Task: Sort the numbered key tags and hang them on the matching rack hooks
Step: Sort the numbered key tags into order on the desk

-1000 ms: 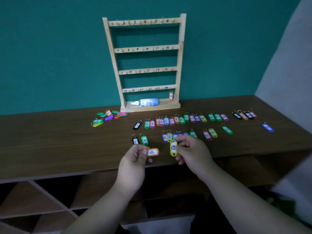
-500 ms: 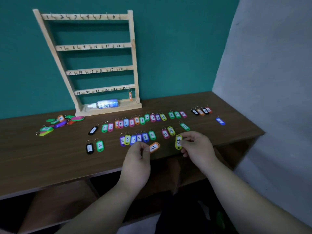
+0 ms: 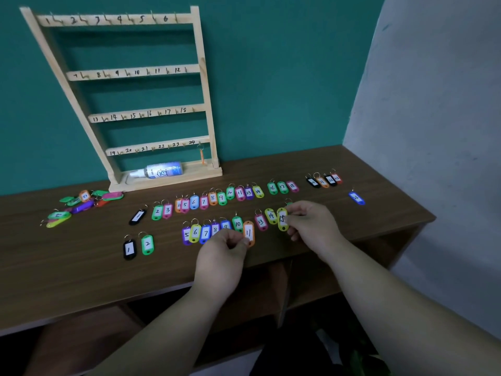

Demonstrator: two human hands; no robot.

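Observation:
A wooden rack with four numbered hook rails leans on the teal wall; one orange tag hangs at hook 24. Two rows of numbered key tags lie on the brown table. My left hand pinches the orange tag 11 in the near row, right of the green tag 10. My right hand holds the yellow-green tag 15 beside the yellow tag 14 and pink tag 13.
A spray bottle lies on the rack's base. A loose pile of tags sits at the left. A blue tag lies alone at the right, near the grey wall. Shelves open under the table.
The view swung right, so the rack now sits left of centre. Both hands carried their tags forward and down into the near row, 11 after 10 and 15 after 14.

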